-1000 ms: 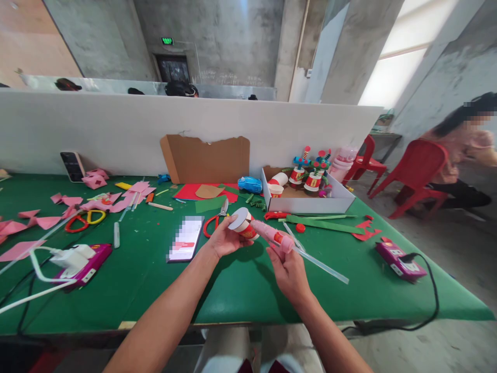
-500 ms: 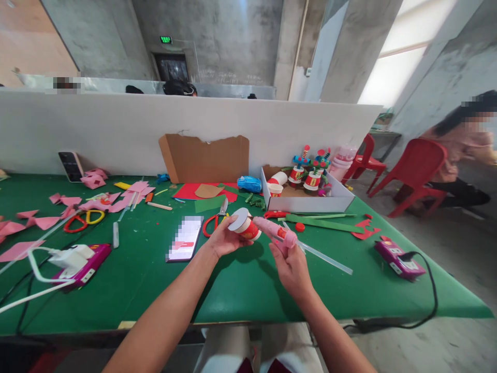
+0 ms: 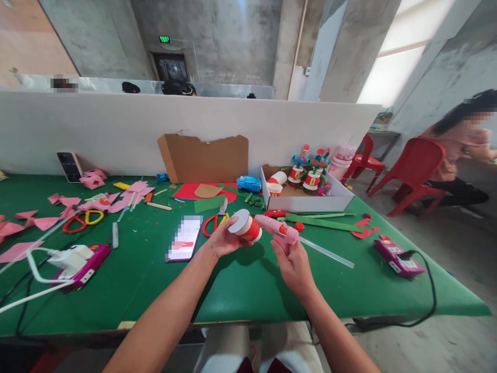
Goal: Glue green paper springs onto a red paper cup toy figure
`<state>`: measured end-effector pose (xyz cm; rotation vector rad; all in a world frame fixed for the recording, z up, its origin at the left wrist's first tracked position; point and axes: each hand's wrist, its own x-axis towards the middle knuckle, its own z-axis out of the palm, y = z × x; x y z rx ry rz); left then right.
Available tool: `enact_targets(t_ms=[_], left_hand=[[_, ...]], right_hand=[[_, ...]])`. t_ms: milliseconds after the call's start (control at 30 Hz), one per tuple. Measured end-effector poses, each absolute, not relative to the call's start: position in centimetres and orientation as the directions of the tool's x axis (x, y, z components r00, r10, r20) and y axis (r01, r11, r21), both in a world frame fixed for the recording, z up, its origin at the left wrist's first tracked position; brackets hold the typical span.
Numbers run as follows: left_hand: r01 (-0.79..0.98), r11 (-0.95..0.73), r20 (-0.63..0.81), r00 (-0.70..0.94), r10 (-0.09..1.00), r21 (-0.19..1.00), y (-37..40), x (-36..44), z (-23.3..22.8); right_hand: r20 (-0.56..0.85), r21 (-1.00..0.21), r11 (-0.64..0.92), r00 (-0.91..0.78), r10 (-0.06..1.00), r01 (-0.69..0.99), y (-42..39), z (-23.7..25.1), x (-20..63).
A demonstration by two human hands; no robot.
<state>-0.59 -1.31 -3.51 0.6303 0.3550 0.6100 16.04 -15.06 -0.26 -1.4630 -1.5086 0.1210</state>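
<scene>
Frame centre: our left hand (image 3: 223,241) grips the paper cup (image 3: 246,227); right hand (image 3: 292,261) clamps the glue gun (image 3: 277,229), nozzle now closer to the cup's side than a second ago.

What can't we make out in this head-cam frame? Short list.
- Glue gun nozzle tip: hidden behind the paper cup, contact unclear.
- Left hand fingers behind the cup: hidden by it.
- Right hand grip on the trigger: covered by fingers.
- Phone screen: blurred.
- Cup figures in box: too small for detail.
</scene>
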Motion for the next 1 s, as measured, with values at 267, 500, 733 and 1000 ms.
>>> enact_targets(t_ms=[267, 500, 733, 1000], left_hand=[[-0.403, 0.636, -0.117, 0.78, 0.615, 0.658, -1.3, -0.7, -3.7], [-0.461, 0.616, -0.093, 0.749, 0.657, 0.639, -1.2, -0.8, -3.4], [-0.627, 0.445, -0.04, 0.551, 0.833, 0.64, -1.2, -0.5, -2.9], [-0.65, 0.191, 0.036, 0.319, 0.947, 0.736, -1.1, -0.4, -2.7]], right_hand=[[0.565, -0.666, 0.277, 0.227, 0.793, 0.692, -14.9, -0.2, 16.1], [0.574, -0.612, 0.202, 0.254, 0.778, 0.765, -15.9, -0.5, 19.6], [0.542, -0.369, 0.089, 0.137, 0.829, 0.925, -19.6, -0.5, 27.1], [0.323, 0.03, -0.147, 0.129, 0.937, 0.989, -21.9, -1.2, 31.2]])
